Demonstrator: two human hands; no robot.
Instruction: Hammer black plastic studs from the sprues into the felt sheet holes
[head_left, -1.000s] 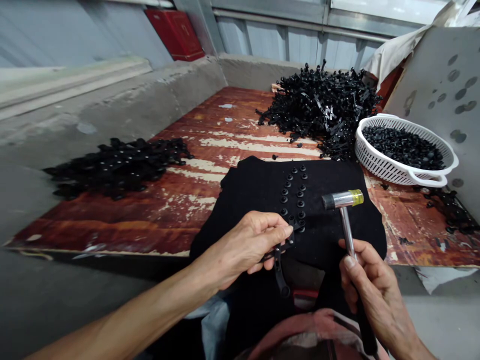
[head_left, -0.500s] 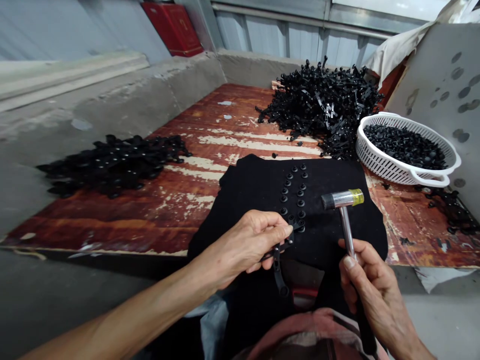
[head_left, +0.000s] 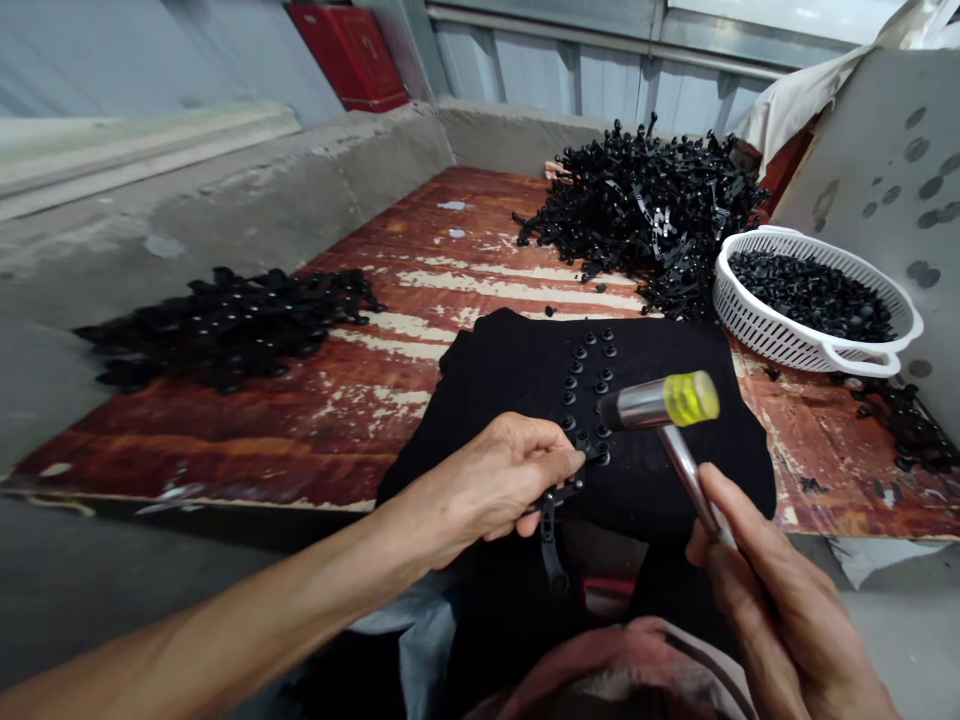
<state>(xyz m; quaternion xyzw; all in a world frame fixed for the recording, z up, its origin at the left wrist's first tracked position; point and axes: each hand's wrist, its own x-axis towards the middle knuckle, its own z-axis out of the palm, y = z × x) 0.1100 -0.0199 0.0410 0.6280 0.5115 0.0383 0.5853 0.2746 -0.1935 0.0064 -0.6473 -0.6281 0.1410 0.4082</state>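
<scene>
The black linkage (head_left: 550, 550) hangs over the near edge of the black cloth (head_left: 495, 375), pinched between the left hand's (head_left: 517, 470) thumb and fingers, while the right hand (head_left: 780, 590), wrapped round its handle, holds the hammer (head_left: 660, 402) above the cloth on the worn red surface (head_left: 300, 430).

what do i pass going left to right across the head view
Smaller pile of black parts → left hand → hammer head → white basket. The larger black heap, the dark cloth and the right hand are left out, since they overlap others from side to side.
</scene>
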